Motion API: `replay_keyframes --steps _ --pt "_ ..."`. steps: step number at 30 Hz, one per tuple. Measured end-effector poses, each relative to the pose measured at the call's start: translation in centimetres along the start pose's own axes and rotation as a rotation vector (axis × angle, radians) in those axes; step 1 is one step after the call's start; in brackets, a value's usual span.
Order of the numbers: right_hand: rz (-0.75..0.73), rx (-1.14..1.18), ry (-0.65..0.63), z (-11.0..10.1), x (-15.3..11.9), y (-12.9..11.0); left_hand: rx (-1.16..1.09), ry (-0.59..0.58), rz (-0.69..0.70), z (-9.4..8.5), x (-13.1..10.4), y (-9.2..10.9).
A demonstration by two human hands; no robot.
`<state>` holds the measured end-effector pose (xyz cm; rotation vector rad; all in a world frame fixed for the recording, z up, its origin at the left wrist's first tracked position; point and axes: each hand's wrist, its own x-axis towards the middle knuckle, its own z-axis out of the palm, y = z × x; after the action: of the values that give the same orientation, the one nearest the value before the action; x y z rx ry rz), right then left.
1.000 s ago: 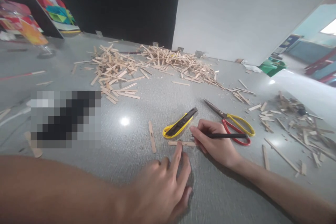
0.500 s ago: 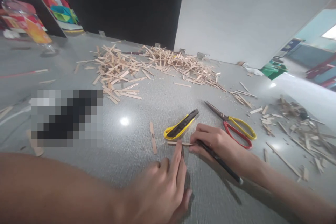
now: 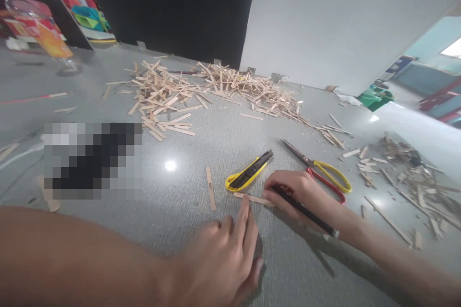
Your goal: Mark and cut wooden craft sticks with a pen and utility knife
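A wooden craft stick (image 3: 256,199) lies on the grey table under the outstretched index fingertip of my left hand (image 3: 226,254), which presses it from above. My right hand (image 3: 293,189) grips a slim black pen (image 3: 306,212), its rear end slanting toward me. The pen's tip is hidden by the fingers, close to the stick's right end. A second craft stick (image 3: 211,189), with a small notch or hole in it, lies to the left. Just beyond my fingers is a yellow-and-black box cutter (image 3: 248,171). Scissors (image 3: 317,165) with red and yellow handles lie partly behind my right hand.
Piles of craft sticks (image 3: 162,88) stretch along the back by a black and white partition (image 3: 306,19). Cut scraps (image 3: 421,187) are scattered at the right. A plastic bottle (image 3: 52,38) stands at far left, and a pixelated dark object (image 3: 90,163) lies nearer.
The craft stick under my left finger has shifted slightly right and tilted. My right hand, with the pen, has moved a little right, and the pen's rear end has risen. My left hand barely moved.
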<state>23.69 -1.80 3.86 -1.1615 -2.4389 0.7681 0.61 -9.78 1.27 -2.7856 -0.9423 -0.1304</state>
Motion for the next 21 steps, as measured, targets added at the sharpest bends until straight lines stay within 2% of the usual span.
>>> replay_keyframes --steps 2,4,7,10,13,21 --pt "0.08 0.083 0.077 0.2 0.0 -0.2 0.009 0.018 0.0 0.1 -0.1 0.0" --pt "0.189 0.267 0.129 0.6 0.1 -0.3 0.015 0.038 0.007 0.2 -0.1 0.0" --pt "0.299 0.564 0.111 1.5 0.1 -0.4 0.02 0.067 0.011 0.4 0.0 -0.1" --pt "0.353 0.751 0.095 2.4 0.2 -0.2 0.034 0.092 0.017 0.4 0.1 -0.2" --pt "0.384 0.808 0.1 3.0 0.1 0.2 0.034 0.095 0.036 0.3 0.1 -0.3" --pt "0.338 0.756 0.146 3.5 -0.1 0.5 0.044 0.128 0.034 0.3 0.0 -0.4"
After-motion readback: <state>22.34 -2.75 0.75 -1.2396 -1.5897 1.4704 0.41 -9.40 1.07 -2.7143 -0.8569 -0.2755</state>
